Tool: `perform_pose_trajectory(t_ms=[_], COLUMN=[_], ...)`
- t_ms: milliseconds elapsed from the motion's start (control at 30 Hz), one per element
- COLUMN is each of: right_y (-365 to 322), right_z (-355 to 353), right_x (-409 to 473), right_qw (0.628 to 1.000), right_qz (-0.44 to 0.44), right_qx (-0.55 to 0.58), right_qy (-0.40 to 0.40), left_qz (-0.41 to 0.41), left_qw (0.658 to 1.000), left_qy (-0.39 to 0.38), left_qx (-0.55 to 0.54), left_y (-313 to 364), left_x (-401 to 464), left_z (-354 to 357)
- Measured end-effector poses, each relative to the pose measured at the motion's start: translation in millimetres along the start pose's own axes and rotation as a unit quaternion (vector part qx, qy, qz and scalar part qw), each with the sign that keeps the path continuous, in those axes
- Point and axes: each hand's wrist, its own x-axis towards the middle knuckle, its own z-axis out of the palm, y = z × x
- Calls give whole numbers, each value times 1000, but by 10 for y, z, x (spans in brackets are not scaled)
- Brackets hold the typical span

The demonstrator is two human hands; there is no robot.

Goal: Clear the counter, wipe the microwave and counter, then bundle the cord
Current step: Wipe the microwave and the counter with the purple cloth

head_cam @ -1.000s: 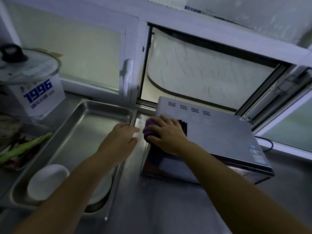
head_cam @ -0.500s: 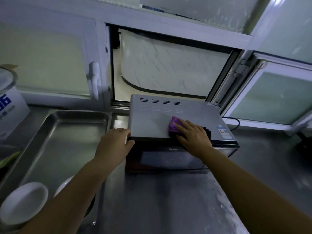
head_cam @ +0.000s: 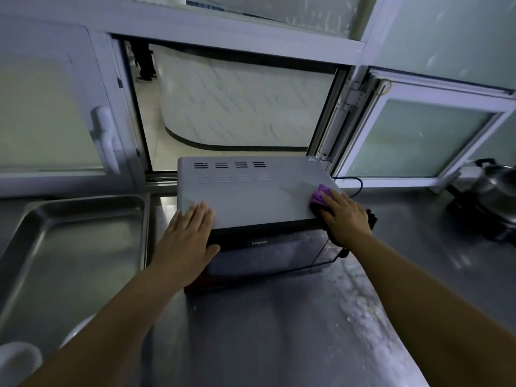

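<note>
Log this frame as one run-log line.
step: wipe microwave top | right hand: presses purple cloth, right front corner | left hand: flat, steadying left front edge

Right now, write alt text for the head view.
The right hand presses a purple cloth on the right front corner of a grey microwave's top, while the left hand rests flat on its left front corner. A steel tray sits left.

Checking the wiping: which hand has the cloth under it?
The right hand, pressing the purple cloth at the right front corner of the microwave top. The left hand lies flat and bare on the left front corner.
</note>
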Motion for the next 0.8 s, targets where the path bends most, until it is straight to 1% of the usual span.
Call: perform_pose_trajectory(t_ms=[100, 200, 333, 500, 633, 700, 800], right_y=[93, 38, -153, -578, -1001, -1265, -1684], right_z=[-11, -10, 9, 61, 28, 19, 44], right_x=[31, 56, 17, -98, -210, -266, -293], right_qw=[999, 996, 997, 999, 998, 995, 985], right_qz=[45, 79, 74, 11, -48, -96, -169], right_qx=[27, 39, 3, -27, -19, -15, -3], right_qy=[9, 8, 4, -12, -22, -25, -20], left_qz=[4, 13, 22, 23, 21, -6, -91], left_qw=[1000, 999, 999, 998, 998, 996, 977], left_qy=[-7, -3, 17, 43, 56, 63, 95], left_qx=[-22, -35, -33, -38, -34, -69, -170], left_y=[11, -19, -42, -49, -76, -114, -195], left_x=[5, 20, 23, 33, -24, -78, -204], left_z=[14, 30, 66, 103, 106, 94, 38])
